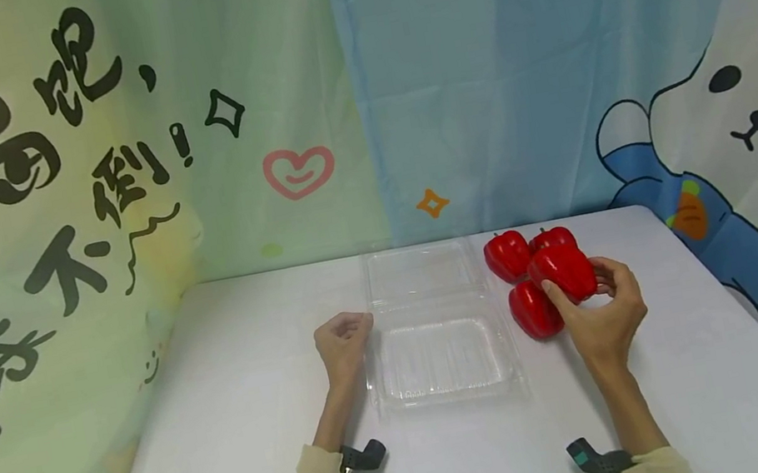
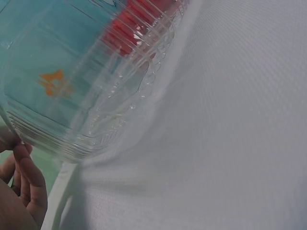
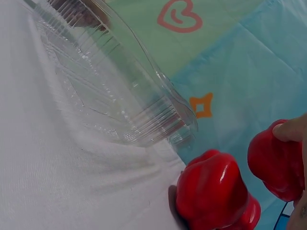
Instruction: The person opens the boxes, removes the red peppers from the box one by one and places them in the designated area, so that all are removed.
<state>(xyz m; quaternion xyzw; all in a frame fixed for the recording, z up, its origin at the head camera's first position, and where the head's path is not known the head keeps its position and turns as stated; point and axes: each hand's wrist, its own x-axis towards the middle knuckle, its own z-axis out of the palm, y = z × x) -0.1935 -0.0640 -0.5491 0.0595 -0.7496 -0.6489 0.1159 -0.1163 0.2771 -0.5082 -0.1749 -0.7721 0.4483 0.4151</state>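
Observation:
A clear plastic clamshell container [image 1: 453, 397] lies opened out on the white table, its lid [image 1: 423, 272] folded back. My left hand [image 1: 343, 346] pinches its left edge between thumb and fingers, which the left wrist view shows close up. To the right of the container, my right hand [image 1: 606, 315] grips a red bell pepper [image 1: 562, 272] between thumb and fingers, apart from the table. Three more red bell peppers are grouped around it: one at back left [image 1: 507, 256], one behind [image 1: 553, 238], partly hidden, and one in front [image 1: 535, 312]. Through the container's wall, red shows in the left wrist view.
The white table [image 1: 251, 462] carries the container and peppers. Behind it hangs a printed curtain [image 1: 256, 55] with lettering, hearts and a cartoon animal. Each wrist wears a dark strapped device, one on the left [image 1: 364, 456] and one on the right [image 1: 601, 461].

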